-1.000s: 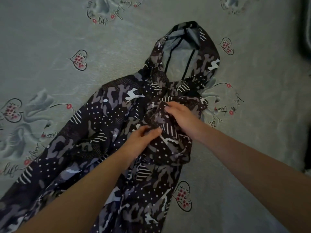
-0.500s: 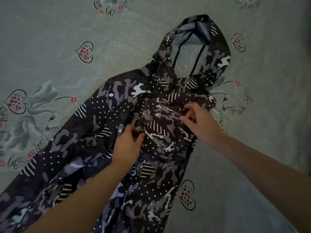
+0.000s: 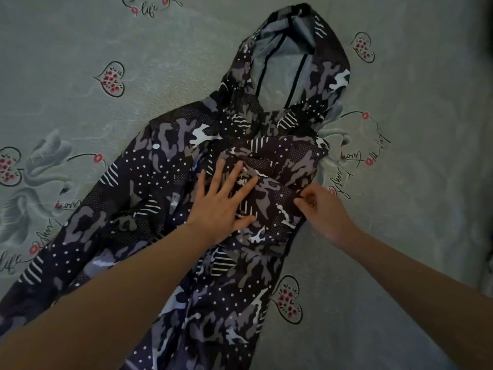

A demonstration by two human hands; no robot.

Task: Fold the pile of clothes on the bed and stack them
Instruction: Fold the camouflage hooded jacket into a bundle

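1. Hooded jacket point(image 3: 165, 204) lies spread on the bed sheet point(image 3: 400, 209), hood away from the person.
2. Left hand point(image 3: 222, 206) presses the folded-in sleeve point(image 3: 274, 188) with flat, spread fingers; best kept firm.
3. Right hand point(image 3: 324, 212) pinches the sleeve edge; pulling it taut should smooth the creases.

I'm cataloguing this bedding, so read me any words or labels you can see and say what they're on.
"life": cursive print on the bedsheet, at the top edge.
"life": again at the sheet's left edge.
Other cursive script beside the printed hearts, left and right: not legible.
Hooded jacket: camouflage, dots and stripes only, no readable label.
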